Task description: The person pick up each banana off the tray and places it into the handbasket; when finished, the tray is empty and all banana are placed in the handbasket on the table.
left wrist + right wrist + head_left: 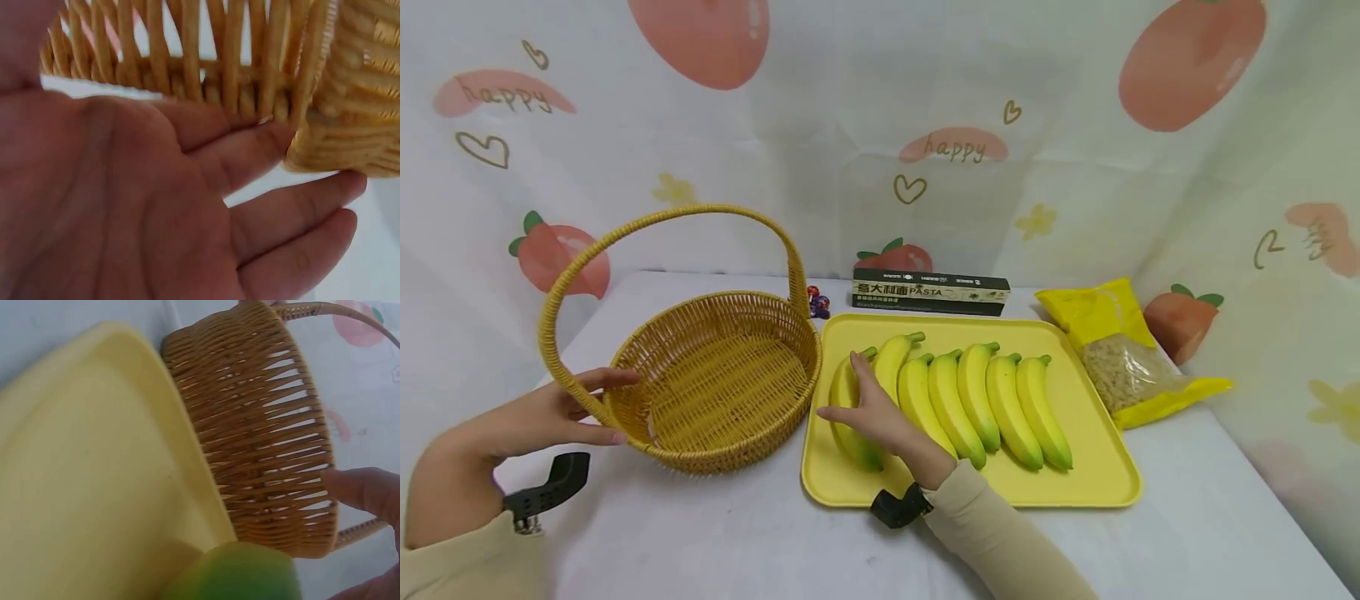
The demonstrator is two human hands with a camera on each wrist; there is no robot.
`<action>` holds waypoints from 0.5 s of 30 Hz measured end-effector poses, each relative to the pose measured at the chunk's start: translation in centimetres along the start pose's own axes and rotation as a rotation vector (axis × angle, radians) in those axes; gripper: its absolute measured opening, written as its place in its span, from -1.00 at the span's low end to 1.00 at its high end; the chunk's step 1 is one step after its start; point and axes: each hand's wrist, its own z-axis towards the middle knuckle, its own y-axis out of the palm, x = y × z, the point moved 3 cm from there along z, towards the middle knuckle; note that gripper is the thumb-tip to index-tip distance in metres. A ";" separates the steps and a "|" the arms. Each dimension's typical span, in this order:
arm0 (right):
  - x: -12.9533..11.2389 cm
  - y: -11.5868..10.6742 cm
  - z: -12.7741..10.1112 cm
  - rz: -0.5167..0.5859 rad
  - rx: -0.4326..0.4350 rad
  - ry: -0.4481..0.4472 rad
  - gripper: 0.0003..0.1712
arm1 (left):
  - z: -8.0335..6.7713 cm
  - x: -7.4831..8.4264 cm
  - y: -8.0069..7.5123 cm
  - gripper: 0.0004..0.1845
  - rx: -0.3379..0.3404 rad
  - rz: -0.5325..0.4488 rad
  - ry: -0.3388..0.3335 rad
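Note:
On the left stands a wicker basket (722,400) with a tall arched handle. My left hand (583,408) holds its left wall by the handle's foot, one digit over the rim. The left wrist view shows the long fingers (300,206) outside, along the weave's bottom edge. Several bananas (981,396) lie side by side on a yellow tray (1097,467). My right hand (880,408) is spread over the leftmost banana (847,392), thumb stretched left and index finger pointing toward the stem. That banana's green tip (240,575) shows low in the right wrist view.
Behind the tray lies a dark pasta box (931,292). A yellow bag of pale dry food (1120,358) leans over the tray's right edge. Small wrapped sweets (818,302) sit behind the basket. A printed cloth (835,108) hangs at the back of the white table.

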 end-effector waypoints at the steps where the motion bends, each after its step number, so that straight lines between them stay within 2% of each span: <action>1: 0.2 0.1 0.0 -0.006 0.007 0.001 0.09 | 0.0 0.1 0.1 -0.38 0.003 0.005 -0.003; 5: 0.7 0.3 0.2 -0.040 0.028 0.012 0.11 | -0.1 0.3 0.2 -0.34 0.012 0.035 -0.024; 15: 1.2 0.0 0.4 -0.151 -0.023 -0.008 0.25 | -0.3 0.4 0.1 -0.33 0.013 0.037 -0.052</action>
